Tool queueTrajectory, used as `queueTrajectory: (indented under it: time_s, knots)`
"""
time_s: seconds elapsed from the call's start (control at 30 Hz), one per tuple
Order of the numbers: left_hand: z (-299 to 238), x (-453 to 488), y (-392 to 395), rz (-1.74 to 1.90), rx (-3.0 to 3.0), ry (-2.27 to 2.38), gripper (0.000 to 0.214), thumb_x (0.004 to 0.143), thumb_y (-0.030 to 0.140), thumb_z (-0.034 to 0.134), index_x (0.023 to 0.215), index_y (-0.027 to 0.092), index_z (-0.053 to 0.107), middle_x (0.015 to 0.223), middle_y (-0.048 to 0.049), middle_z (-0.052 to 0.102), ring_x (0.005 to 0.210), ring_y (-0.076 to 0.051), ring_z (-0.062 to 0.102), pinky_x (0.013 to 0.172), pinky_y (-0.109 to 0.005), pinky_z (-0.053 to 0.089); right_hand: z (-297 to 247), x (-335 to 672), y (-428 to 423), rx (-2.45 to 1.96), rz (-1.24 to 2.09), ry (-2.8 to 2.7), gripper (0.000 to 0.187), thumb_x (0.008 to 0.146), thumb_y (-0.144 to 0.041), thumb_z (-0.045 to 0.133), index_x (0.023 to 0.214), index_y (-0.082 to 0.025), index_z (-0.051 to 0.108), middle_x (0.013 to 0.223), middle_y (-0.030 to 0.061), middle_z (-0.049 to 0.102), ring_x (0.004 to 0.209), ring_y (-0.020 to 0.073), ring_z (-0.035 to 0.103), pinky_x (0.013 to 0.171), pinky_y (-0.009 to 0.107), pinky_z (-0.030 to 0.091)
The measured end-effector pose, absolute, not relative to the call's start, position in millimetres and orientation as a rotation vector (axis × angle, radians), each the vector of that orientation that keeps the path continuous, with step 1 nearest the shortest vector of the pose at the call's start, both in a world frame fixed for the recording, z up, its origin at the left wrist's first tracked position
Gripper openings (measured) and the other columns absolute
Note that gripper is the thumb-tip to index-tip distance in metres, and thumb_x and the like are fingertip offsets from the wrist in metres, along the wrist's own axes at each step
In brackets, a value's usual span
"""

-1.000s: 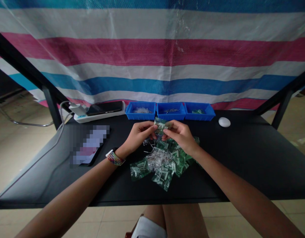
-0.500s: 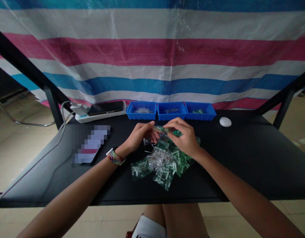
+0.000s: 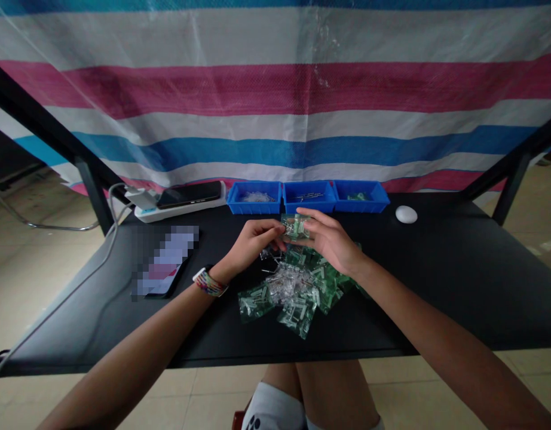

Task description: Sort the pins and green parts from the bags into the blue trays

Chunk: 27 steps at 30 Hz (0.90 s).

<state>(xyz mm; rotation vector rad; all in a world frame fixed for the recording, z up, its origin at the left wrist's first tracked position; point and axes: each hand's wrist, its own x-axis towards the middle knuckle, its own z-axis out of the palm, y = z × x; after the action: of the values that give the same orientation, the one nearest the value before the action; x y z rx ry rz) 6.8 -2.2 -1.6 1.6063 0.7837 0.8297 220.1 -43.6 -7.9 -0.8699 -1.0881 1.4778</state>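
Observation:
A small clear greenish plastic bag [image 3: 295, 226] with small pale pieces inside is held up between my hands, above the far side of a heap. My left hand [image 3: 260, 240] is closed, pinching the bag's left edge between thumb and fingers. My right hand [image 3: 331, 239] grips the bag's right side, thumb and fingers around it. Below both hands lies a pile of similar green bags [image 3: 297, 316], with loose clear plastic pieces [image 3: 290, 283] in the middle. What the pieces are is too small to tell.
Three blue bins stand along the back: a left bin [image 3: 254, 207] of clear pieces, a middle bin [image 3: 309, 206] of thin metal pins, a right bin [image 3: 361, 205] of green bits. At left are a power strip [image 3: 181, 206] and a phone [image 3: 168, 263]. A white oval object [image 3: 406, 214] sits right.
The bag has been tilted up so its flat face now shows. My right hand has turned, its fingers stretching more toward the left. The view has shifted slightly.

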Motion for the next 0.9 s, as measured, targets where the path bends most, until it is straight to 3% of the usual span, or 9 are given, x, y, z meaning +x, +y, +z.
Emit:
queueTrajectory:
  time_s: [0.27,0.4,0.5,0.57,0.7,0.9]
  knots:
    - [-6.3,6.7,-0.7,0.849,1.641,0.788,0.039,0.098,0.049,0.066,0.087,0.013,0.078,0.075,-0.0053,0.075,0.069,-0.016,0.068,0.065,-0.025,0.051,-7.0,239.3,-30.4,-0.989,1.266,-1.154,0.04,0.081,-0.038,0.086,0.115,-0.022,0.075,0.107,0.0074,0.081,0.092,0.0252,0.079,0.073,0.041,0.072]
    - [-9.8,4.3,2.2,0.866,1.606,0.762,0.038,0.099,0.047,0.064,0.092,0.013,0.078,0.074,-0.0052,0.073,0.068,-0.016,0.068,0.065,-0.025,0.052,-2.1,289.4,-5.4,-1.057,0.599,-1.187,0.035,0.091,-0.044,0.076,0.121,-0.025,0.073,0.114,0.0073,0.08,0.099,0.0263,0.08,0.087,0.045,0.07]
    - [-11.8,5.1,2.1,0.852,1.612,0.76,0.037,0.098,0.046,0.065,0.089,0.013,0.077,0.072,-0.0049,0.072,0.067,-0.015,0.067,0.065,-0.025,0.052,-3.7,326.7,10.4,-1.188,0.008,-1.251,0.034,0.103,-0.044,0.06,0.129,-0.024,0.07,0.129,0.013,0.076,0.115,0.031,0.076,0.096,0.049,0.066]
    - [-12.9,6.8,1.5,0.836,1.603,0.751,0.036,0.097,0.045,0.066,0.088,0.013,0.077,0.071,-0.0046,0.072,0.065,-0.015,0.065,0.064,-0.025,0.052,-7.8,339.2,16.7,-1.318,-0.18,-1.376,0.036,0.106,-0.043,0.054,0.131,-0.022,0.07,0.133,0.015,0.075,0.12,0.0326,0.074,0.101,0.05,0.062]
    - [-13.8,8.8,1.5,0.813,1.55,0.735,0.035,0.095,0.045,0.067,0.085,0.013,0.076,0.068,-0.004,0.07,0.06,-0.014,0.064,0.06,-0.025,0.051,-15.4,334.1,19.0,-1.466,-0.164,-1.665,0.035,0.108,-0.043,0.049,0.115,-0.022,0.075,0.118,0.0134,0.082,0.115,0.032,0.076,0.108,0.051,0.056]
    - [-8.4,6.7,1.3,0.895,1.507,0.793,0.034,0.094,0.043,0.067,0.081,0.012,0.076,0.065,-0.0036,0.068,0.059,-0.014,0.063,0.06,-0.024,0.05,-5.4,322.4,10.0,-1.385,-0.065,-1.526,0.027,0.107,-0.035,0.047,0.104,-0.024,0.072,0.104,0.0093,0.082,0.103,0.0269,0.078,0.096,0.041,0.058]
